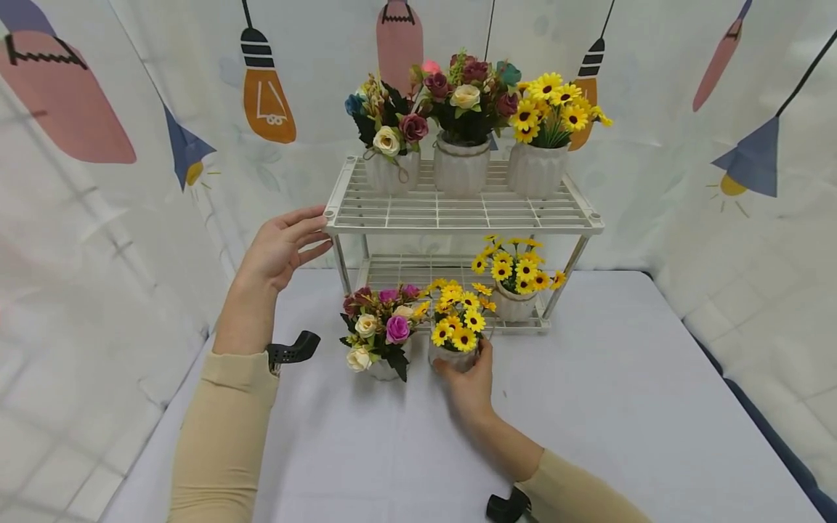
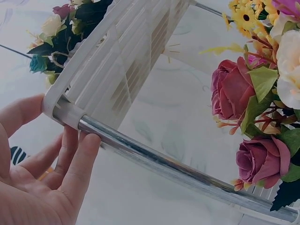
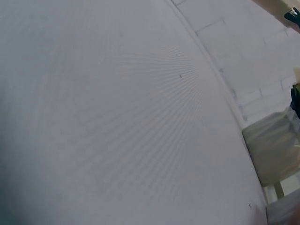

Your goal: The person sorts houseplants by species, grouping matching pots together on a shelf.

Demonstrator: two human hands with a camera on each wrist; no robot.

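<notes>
A white two-tier wire rack (image 1: 458, 218) stands on the table. At its front left corner, my left hand (image 1: 277, 247) grips the frame; in the left wrist view the thumb and fingertips (image 2: 89, 143) close around the corner and the top of the metal post (image 2: 164, 164). My right hand (image 1: 472, 381) holds a white pot of small yellow flowers (image 1: 458, 319) by its sides, in front of the lower tier. Just left of it sits a pot of purple and cream roses (image 1: 382, 327). The right wrist view shows mostly tablecloth, with a white pot (image 3: 269, 145) at its right edge.
Three potted bunches line the top tier: mixed roses (image 1: 392, 138), darker roses (image 1: 464, 109) and yellow daisies (image 1: 549, 112). Another yellow pot (image 1: 516, 298) stands at the lower tier's right end. A printed curtain (image 1: 654, 181) hangs close behind. White cloth (image 1: 621, 407) covers the table.
</notes>
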